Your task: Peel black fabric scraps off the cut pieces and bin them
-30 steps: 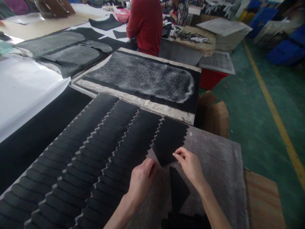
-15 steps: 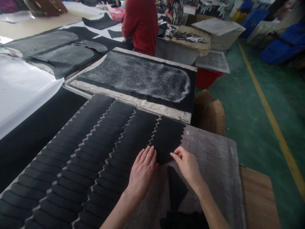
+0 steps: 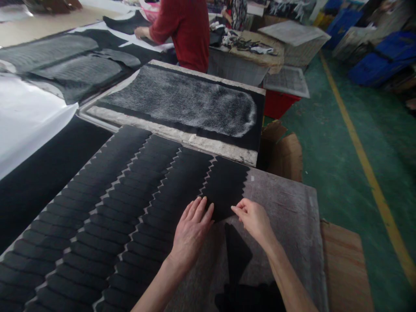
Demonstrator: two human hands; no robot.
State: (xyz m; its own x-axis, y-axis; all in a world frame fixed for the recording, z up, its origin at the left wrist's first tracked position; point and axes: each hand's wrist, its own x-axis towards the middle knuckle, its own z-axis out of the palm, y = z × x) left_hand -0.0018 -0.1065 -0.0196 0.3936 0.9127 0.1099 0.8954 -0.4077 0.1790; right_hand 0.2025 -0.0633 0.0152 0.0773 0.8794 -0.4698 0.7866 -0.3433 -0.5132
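Observation:
Rows of overlapping black cut pieces (image 3: 123, 203) lie on a grey felt board (image 3: 286, 225). My left hand (image 3: 191, 232) rests flat with fingers stretched out on the near end of the rightmost row of black pieces (image 3: 224, 186). My right hand (image 3: 253, 219) is beside it, fingers curled in a pinch at the lower right edge of the same black piece. A separate black piece (image 3: 237, 255) lies on the felt between my forearms.
A second board with grey-dusted black material (image 3: 195, 104) lies beyond. A person in a red top (image 3: 185, 30) works at the far table. Cardboard (image 3: 282, 151) and a red bin (image 3: 279, 104) stand to the right, beside a green floor with a yellow line (image 3: 357, 143).
My left hand has opened from a loose curl and now lies flat on the black pieces. My right hand keeps its pinch at the piece's edge. The person in red has reached out to the left.

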